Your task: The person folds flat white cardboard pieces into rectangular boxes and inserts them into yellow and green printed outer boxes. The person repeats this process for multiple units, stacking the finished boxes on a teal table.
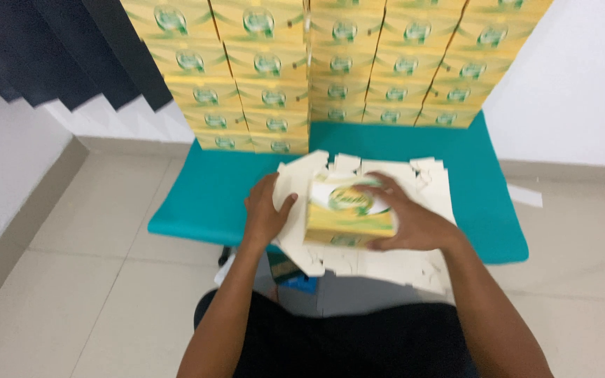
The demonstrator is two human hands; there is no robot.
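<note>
Left hand [266,213]: grip pinched on the left edge of a flat carton sheet [295,183], thumb over the top, so the loose flap stays up and steady.
Right hand [406,220]: grip closed over the far side of the box [348,218], fingers spread across its top, holding its shape.
Box: yellow and green, half folded, sits on the flat sheets [386,266] at the near edge of the worktop [201,203].
Stack [330,70]: finished boxes walled up along the far edge, out of the hands' way.
Floor [99,280]: pale tiles; a dark thing under the worktop, cannot tell what.
</note>
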